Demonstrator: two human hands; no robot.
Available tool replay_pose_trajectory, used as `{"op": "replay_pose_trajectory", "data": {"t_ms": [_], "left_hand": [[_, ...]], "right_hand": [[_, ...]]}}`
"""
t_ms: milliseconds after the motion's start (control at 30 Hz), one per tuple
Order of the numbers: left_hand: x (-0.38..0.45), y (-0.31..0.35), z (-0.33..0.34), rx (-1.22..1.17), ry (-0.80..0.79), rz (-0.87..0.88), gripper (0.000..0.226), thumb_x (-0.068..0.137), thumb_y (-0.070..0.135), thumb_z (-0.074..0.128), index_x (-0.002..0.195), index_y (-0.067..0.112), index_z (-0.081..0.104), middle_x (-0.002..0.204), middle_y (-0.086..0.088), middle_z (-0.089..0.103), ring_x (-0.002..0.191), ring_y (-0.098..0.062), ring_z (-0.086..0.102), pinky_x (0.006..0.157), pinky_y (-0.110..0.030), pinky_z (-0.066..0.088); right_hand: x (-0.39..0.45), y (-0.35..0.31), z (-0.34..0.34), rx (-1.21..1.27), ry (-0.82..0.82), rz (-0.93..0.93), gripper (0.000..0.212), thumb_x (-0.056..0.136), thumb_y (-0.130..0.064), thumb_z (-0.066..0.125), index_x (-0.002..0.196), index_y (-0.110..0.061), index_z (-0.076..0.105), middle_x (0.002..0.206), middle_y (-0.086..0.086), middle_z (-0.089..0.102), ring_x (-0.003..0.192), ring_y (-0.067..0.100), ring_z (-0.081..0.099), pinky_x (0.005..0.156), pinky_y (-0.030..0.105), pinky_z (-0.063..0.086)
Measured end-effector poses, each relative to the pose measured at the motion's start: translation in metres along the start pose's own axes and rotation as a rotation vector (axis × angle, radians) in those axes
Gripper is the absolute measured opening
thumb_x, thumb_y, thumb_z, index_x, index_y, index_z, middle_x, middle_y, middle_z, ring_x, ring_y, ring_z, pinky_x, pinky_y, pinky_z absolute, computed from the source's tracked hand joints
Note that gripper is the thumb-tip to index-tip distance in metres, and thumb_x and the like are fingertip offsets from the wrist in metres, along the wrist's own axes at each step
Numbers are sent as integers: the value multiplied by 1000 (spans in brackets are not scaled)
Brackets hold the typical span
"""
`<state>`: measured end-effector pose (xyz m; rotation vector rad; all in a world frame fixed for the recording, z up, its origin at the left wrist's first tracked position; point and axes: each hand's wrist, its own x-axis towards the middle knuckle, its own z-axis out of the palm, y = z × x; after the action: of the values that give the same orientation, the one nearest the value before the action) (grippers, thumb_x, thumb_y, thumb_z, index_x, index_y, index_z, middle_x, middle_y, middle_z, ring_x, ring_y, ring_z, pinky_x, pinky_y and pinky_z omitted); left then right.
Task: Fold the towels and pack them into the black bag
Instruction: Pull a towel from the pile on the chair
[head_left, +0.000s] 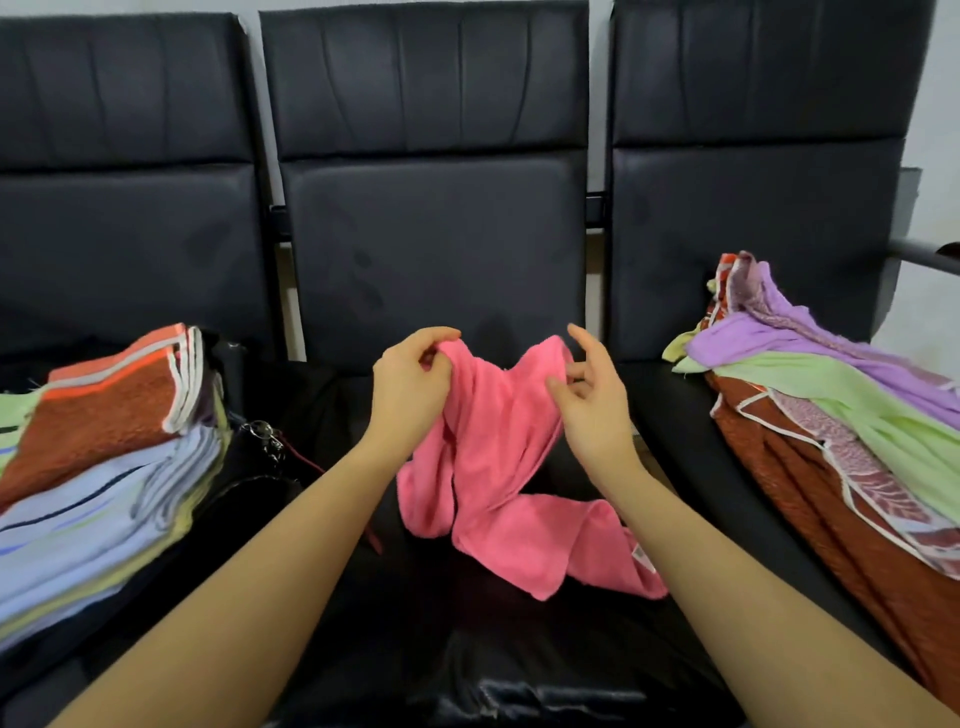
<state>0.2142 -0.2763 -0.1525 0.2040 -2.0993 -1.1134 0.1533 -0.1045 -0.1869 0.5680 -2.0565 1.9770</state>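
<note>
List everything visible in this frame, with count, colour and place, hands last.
pink towel: one, pink, unfolded, held up over the middle seat, lower end on the seat.
folded stack: one pile, rust-orange on top, pale blue and light green below, on the left.
loose pile: one heap, purple, light green, rust and pink patterned, on the right seat.
black bag: one, black, with a metal ring, beside the folded stack; its extent is hard to tell.
seats: three, black, in a row.
left hand: pinches one top corner of the pink towel.
right hand: at the other top corner, fingers partly spread, pinching it.
</note>
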Motion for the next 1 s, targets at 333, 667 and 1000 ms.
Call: {"op": "replay_pose_trajectory", "data": {"t_ms": [333, 667, 1000], "left_hand": [[-19, 10, 33, -135, -504, 69, 48, 90, -1, 52, 132, 20, 43, 116, 7, 59, 99, -1, 59, 84, -12, 46], [-41, -6, 39, 112, -435, 89, 51, 88, 8, 58, 134, 22, 40, 118, 10, 57, 107, -8, 56, 97, -32, 45], [-40, -4, 32, 368, -339, 165, 44, 101, 19, 36, 142, 33, 39, 102, -3, 52, 93, -24, 56, 81, -39, 47]], "right_hand": [[-6, 1, 10, -4, -233, 109, 21, 87, 1, 60, 94, -16, 70, 89, 7, 71, 78, 9, 64, 73, 22, 52], [-7, 1, 10, 75, -111, 203, 21, 90, -2, 57, 85, -17, 71, 90, 5, 72, 89, 17, 68, 81, 28, 55], [-11, -3, 7, -165, -273, 100, 45, 83, 9, 58, 121, -15, 61, 104, 2, 65, 90, 11, 61, 80, 17, 51]]}}
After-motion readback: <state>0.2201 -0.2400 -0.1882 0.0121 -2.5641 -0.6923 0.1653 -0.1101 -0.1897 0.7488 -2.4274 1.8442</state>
